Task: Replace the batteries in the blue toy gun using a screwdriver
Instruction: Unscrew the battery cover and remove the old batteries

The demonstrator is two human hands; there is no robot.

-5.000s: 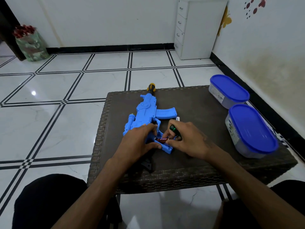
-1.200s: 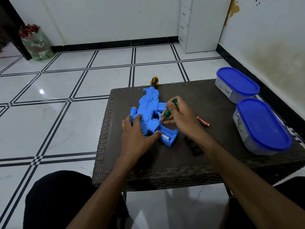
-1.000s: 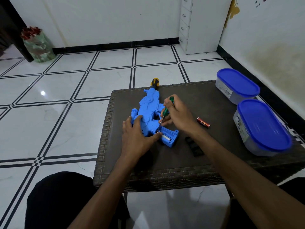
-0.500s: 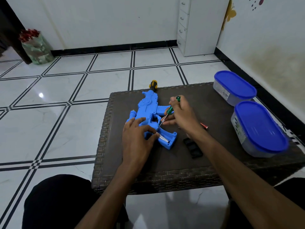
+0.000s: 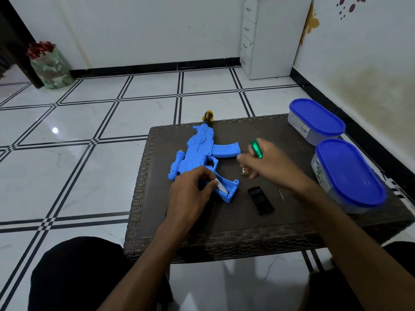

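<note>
Toy gun (image 5: 203, 153), blue, lying on its side toward the far left of the table (image 5: 224, 223), orange-and-black muzzle tip past the far edge; grip pointing toward the person, its battery bay open.

Left hand (image 5: 188, 196): fingers (image 5: 207, 176) curled, pinching a silver-white battery (image 5: 221, 187) seated at a slant in the open bay; palm resting over the rear of the gun.

Right hand (image 5: 267, 166): blurred, raised just right of the gun's magazine; fingers wrapped round a screwdriver (image 5: 256, 149) with a green handle; shaft not visible.

Loose battery (image 5: 244, 172): only a gold end showing, under the right hand's fingers; cannot tell whether it is touched.

Cover (image 5: 261, 199): black, flat, on the table just right of the grip, apart from it.

Two tubs (image 5: 347, 173) with blue lids, at the right edge of the table, near the right forearm.

Risks, as judged: the slanted battery may spring out or jam if pressed at an angle; polarity cannot be read from here and could be reversed; the loose battery could roll off the table if knocked; the right forearm, swinging back, could bump the nearer tub; the cover's screw is not visible and may be lost.
</note>
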